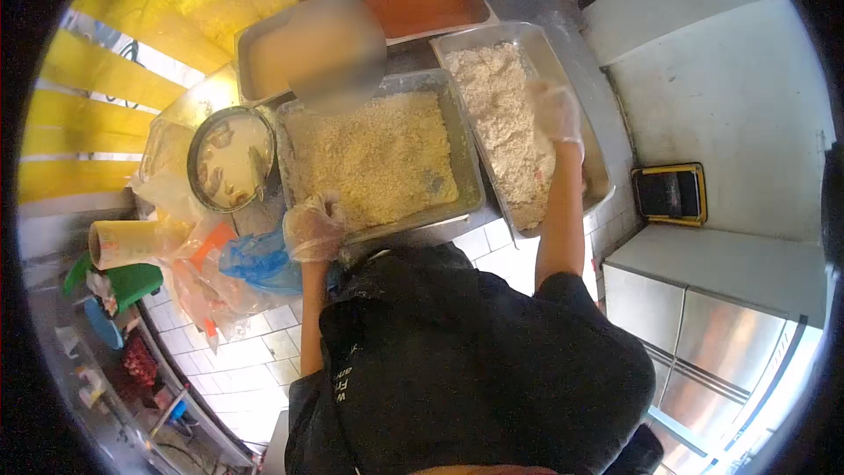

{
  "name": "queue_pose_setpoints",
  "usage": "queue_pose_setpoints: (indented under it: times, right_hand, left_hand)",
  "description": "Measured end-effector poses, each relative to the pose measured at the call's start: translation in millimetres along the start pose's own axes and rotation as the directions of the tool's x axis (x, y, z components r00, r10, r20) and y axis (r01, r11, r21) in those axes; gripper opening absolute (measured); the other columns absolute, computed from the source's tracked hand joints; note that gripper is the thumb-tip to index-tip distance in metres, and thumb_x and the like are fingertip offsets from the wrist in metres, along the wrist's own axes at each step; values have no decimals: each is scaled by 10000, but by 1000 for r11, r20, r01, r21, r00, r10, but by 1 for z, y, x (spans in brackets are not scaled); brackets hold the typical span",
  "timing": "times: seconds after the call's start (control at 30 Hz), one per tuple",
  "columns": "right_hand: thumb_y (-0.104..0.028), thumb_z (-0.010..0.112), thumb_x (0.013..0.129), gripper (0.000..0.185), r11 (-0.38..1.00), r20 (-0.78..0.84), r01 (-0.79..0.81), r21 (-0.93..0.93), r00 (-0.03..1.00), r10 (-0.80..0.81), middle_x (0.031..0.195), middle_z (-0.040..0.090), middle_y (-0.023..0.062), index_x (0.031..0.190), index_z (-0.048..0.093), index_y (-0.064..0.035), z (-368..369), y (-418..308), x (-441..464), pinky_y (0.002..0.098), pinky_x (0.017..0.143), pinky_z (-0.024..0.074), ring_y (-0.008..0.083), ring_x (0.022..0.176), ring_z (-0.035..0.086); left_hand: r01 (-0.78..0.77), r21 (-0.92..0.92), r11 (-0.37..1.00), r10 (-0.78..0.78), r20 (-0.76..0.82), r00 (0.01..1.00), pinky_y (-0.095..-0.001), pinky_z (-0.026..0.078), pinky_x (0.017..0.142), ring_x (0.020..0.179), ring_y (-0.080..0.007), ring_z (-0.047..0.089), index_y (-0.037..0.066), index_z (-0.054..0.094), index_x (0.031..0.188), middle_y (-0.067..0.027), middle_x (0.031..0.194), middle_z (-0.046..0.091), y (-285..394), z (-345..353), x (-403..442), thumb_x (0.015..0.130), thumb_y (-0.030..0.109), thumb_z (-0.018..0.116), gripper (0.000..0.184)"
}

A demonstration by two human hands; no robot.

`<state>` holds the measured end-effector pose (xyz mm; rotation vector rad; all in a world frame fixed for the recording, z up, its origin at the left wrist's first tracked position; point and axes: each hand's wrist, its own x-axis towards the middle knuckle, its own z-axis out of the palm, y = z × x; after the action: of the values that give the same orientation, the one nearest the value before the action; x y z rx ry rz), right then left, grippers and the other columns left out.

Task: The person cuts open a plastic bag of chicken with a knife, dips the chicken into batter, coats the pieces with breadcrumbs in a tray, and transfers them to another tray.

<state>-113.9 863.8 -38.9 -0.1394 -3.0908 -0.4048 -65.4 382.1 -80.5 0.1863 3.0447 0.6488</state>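
Note:
My left hand [315, 227], in a clear plastic glove, is at the near left corner of a deep metal tray [473, 163] of pale yellow crumbly coating [378, 154]. Its fingers are curled; whether they grip the rim or hold something is hidden. My right hand [556, 113], also gloved, is over the right side of a long metal tray [600, 183] of whitish, lumpy flour mix [501, 105]. Motion smears its fingers, so their grip is unclear. To the left of the middle tray stands a round dark-rimmed bowl [195, 163] with pale batter and pieces in it.
Behind are a tray of orange-red powder [422, 4] and a tray of tan contents [268, 57], partly covered by a blur. Plastic bags [189, 268], a blue bag [259, 262] and a yellowish roll [132, 243] crowd the left. A steel cabinet [721, 325] stands right.

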Motion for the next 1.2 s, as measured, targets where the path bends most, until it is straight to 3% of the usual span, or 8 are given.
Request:
queue_pose_setpoints:
  times: [0.17, 0.37, 0.5, 0.57, 0.73, 0.83, 0.93, 1.2]
  right_hand:
    - [-287, 466, 1027, 372, 934, 137, -352, -67, 924, 358, 1042, 670, 202, 1311, 563, -68, -7, -67, 30, 489, 821, 567, 362, 973, 679]
    - [-312, 554, 989, 349, 971, -6, 9, 240, 1000, -7, 1120, 656, 227, 1201, 628, -45, 93, -72, 31, 471, 914, 521, 366, 1089, 627]
    - [-329, 613, 964, 346, 961, -514, 126, 248, 857, 20, 1173, 646, 243, 1128, 671, -29, 39, -86, 11, 459, 976, 491, 368, 1167, 592]
    - [-341, 626, 961, 371, 809, -448, 36, 587, 846, 288, 1271, 611, 257, 1155, 659, -26, -4, -140, -21, 467, 1027, 470, 372, 1256, 549]
    - [-375, 633, 944, 501, 769, -55, -3, 639, 997, 49, 1447, 515, 232, 1323, 601, -50, -44, -224, -88, 501, 1075, 430, 365, 1301, 527]
    - [-370, 651, 927, 531, 947, -104, 217, 236, 975, -198, 1415, 545, 221, 1354, 587, -61, -11, -233, -105, 469, 1093, 420, 366, 1274, 537]
    - [-367, 667, 906, 534, 761, -92, -25, 649, 990, 111, 1371, 577, 221, 1315, 603, -29, -52, -244, -105, 433, 1114, 402, 391, 1273, 523]
    - [-395, 711, 880, 592, 676, -170, 41, 735, 977, 125, 1341, 571, 222, 1298, 579, 4, 3, -227, -111, 489, 1058, 428, 409, 1237, 536]
  left_hand:
    - [-88, 45, 995, 87, 18, 996, -483, 510, 631, 677, -362, 674, 116, 721, 819, -178, 723, 684, -2, -1, 1, 799, 284, 660, 181]
    - [-62, -54, 997, 67, 105, 992, -457, 523, 657, 726, -351, 688, 109, 736, 912, -183, 808, 708, -24, 12, -4, 846, 352, 651, 265]
    - [21, -508, 861, -25, 0, 1000, -441, 528, 673, 771, -354, 691, 96, 726, 967, -184, 864, 716, -24, -56, 4, 893, 402, 638, 327]
    - [84, -314, 946, -98, -29, 995, -439, 527, 674, 774, -352, 695, 90, 722, 962, -183, 859, 715, -50, -86, 18, 900, 411, 635, 338]
    - [230, 47, 972, -229, -31, 973, -416, 550, 700, 815, -333, 720, 81, 743, 857, -198, 864, 719, -141, -124, 109, 899, 394, 625, 338]
    - [-2, 592, 806, -76, 107, 991, -400, 564, 720, 814, -322, 727, 92, 763, 825, -180, 855, 734, -234, -55, 140, 866, 397, 643, 330]
    - [86, 636, 767, -105, -8, 994, -402, 571, 735, 816, -311, 730, 83, 771, 855, -165, 844, 743, -268, -13, 153, 819, 442, 662, 377]
    - [198, 297, 934, -225, 60, 972, -433, 572, 769, 873, -334, 727, 68, 751, 940, -187, 911, 740, -225, -68, 132, 757, 392, 692, 377]
